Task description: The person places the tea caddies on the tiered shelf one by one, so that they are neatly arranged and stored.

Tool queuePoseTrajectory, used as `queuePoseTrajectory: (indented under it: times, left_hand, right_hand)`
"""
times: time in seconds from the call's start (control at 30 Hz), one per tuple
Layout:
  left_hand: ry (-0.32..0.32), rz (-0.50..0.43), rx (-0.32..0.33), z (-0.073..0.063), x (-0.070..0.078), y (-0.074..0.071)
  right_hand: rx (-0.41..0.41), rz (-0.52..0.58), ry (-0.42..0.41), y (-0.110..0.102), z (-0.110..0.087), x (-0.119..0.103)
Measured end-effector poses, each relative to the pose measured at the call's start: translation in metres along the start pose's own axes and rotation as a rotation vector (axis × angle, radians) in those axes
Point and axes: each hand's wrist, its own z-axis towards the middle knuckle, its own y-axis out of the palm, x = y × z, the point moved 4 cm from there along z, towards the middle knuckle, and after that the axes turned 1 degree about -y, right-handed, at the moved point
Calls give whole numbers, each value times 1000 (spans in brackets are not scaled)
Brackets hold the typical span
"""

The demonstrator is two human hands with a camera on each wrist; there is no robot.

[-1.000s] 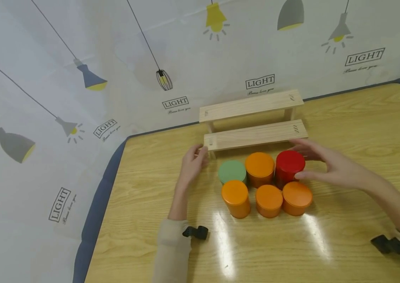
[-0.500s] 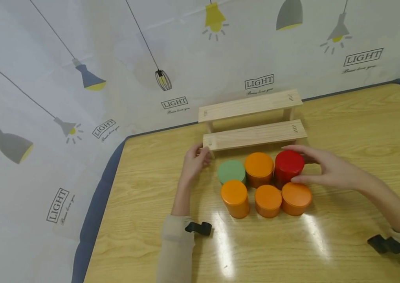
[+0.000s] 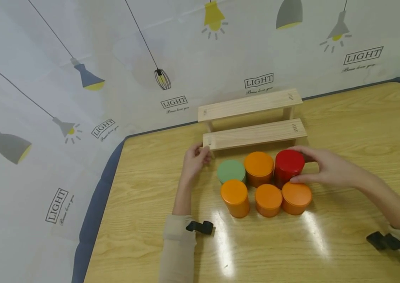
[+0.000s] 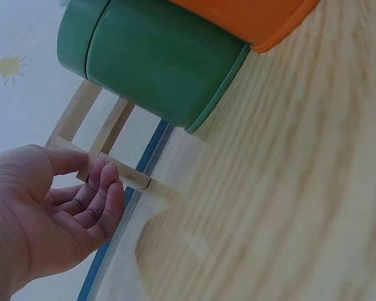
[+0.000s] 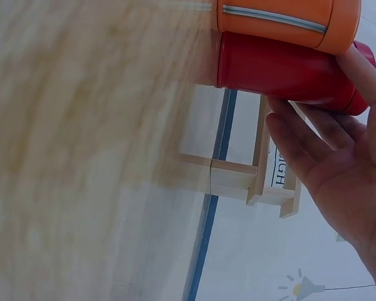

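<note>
My right hand (image 3: 334,167) holds a red tin (image 3: 289,163), thumb at its near side and fingers round the back; the tin stands upright on the table. My left hand (image 3: 193,161) pinches the left end of the lower board of a two-tier wooden rack (image 3: 254,135), thumb on the corner and fingers curled below. Beside the red tin stand a taller orange tin (image 3: 258,167) and a green tin (image 3: 231,171). Nearer me are a slim orange tin (image 3: 234,194) and two low orange tins, one in the middle (image 3: 268,198) and one at right (image 3: 297,196).
The rack stands near the back edge of the wood-grain table (image 3: 143,220), with nothing on its boards. Behind it hangs a pale sheet (image 3: 186,47) printed with lamps. A blue edging (image 3: 102,196) runs along the table's left side.
My right hand has closed in round the red tin from the right. My left hand has moved slightly forward onto the rack's end. The tins and rack stay in place.
</note>
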Motion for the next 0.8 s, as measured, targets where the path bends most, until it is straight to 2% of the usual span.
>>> queuePoseTrajectory:
  times: [0.13,0.17,0.3,0.6,0.8]
  left_hand:
    - [-25,-58,5,1,-1,1]
    - [-23,-74,15,3,-6,2]
    - [-40,-117,23,4,-6,3]
    - [-41,-152,31,4,-6,5]
    - [-54,-181,32,4,-9,5]
  right_hand:
    - [13,-9,31,-3,-1,1]
    - [21,-11,32,-4,-1,1]
    - [64,-14,19,-10,-1,1]
    - [169,2,7,-30,5,-7]
    - [206,-24,62,-39,8,-8]
